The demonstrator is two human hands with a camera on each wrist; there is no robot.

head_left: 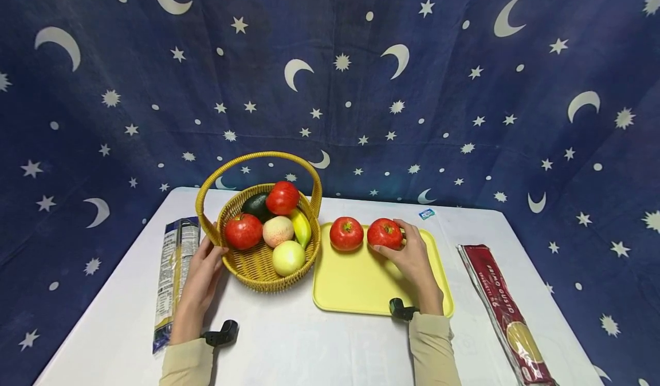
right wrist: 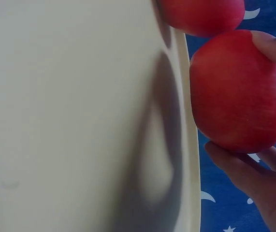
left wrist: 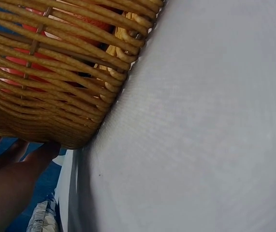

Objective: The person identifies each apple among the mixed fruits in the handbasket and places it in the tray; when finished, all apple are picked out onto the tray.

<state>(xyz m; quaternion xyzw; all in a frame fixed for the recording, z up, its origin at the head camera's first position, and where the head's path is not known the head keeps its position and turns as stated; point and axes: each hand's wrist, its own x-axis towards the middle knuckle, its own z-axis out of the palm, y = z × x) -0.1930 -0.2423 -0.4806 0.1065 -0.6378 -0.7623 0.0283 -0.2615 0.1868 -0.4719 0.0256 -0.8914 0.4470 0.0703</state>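
Observation:
My right hand [head_left: 412, 257] grips a red apple [head_left: 384, 234], thumb on one side and fingers on the other. In the right wrist view, that apple [right wrist: 241, 92] stands apart from its shadow, slightly above the yellow tray [head_left: 350, 294]. Another red apple [head_left: 346, 234] sits at the tray's back left. My left hand [head_left: 201, 274] rests its loosely extended fingers against the outer left wall of a wicker basket [head_left: 258, 280]. Inside are two red apples [head_left: 243, 231], a dark green avocado-like fruit [head_left: 256, 205], a peach [head_left: 278, 231], a banana [head_left: 301, 228] and a pale green round fruit [head_left: 289, 258].
A blue-and-clear packet [head_left: 167, 271] lies left of the basket. To the tray's right is a red spaghetti packet [head_left: 500, 311]. Behind the tray lies a small blue packet [head_left: 427, 213]. The basket's tall handle [head_left: 263, 155] arches over the fruit.

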